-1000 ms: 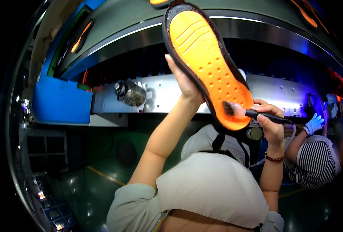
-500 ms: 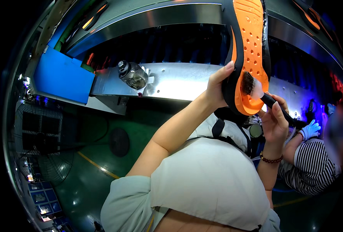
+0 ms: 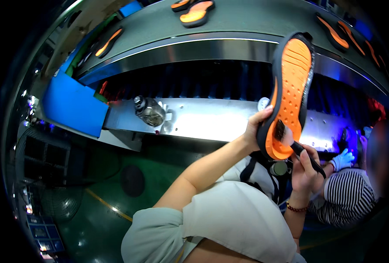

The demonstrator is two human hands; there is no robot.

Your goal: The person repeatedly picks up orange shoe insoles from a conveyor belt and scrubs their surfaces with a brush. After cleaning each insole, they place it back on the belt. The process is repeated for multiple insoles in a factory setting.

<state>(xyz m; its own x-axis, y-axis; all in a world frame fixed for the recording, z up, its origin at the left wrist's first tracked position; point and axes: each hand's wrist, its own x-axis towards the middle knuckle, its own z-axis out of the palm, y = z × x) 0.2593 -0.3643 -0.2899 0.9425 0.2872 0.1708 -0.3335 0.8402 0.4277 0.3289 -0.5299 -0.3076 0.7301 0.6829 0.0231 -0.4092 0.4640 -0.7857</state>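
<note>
An orange shoe sole with a black raised rim [image 3: 294, 74] is held up, toe end away from me, its dimpled orange face showing. My left hand [image 3: 256, 129] grips its left edge near the heel, thumb on the rim; the other fingers are mostly behind it. In my right hand [image 3: 305, 173] is a black-handled brush [image 3: 281, 130], held between thumb and fingers. Its dark bristles, pale at the base, touch the orange heel area.
Beyond a metal edge runs a grey-green conveyor belt [image 3: 256, 17] carrying several soles [image 3: 195, 14]. Under it, a metal shelf [image 3: 203, 122] bears a dark transparent bottle [image 3: 149, 113]. A blue box [image 3: 74, 105] stands left. At right, a co-worker's gloved hand [image 3: 342, 160] is near the shelf.
The view has tipped up, showing more of the belt and the sole's whole length. Sole and hands now appear lower in the picture. The bristles are still at the heel.
</note>
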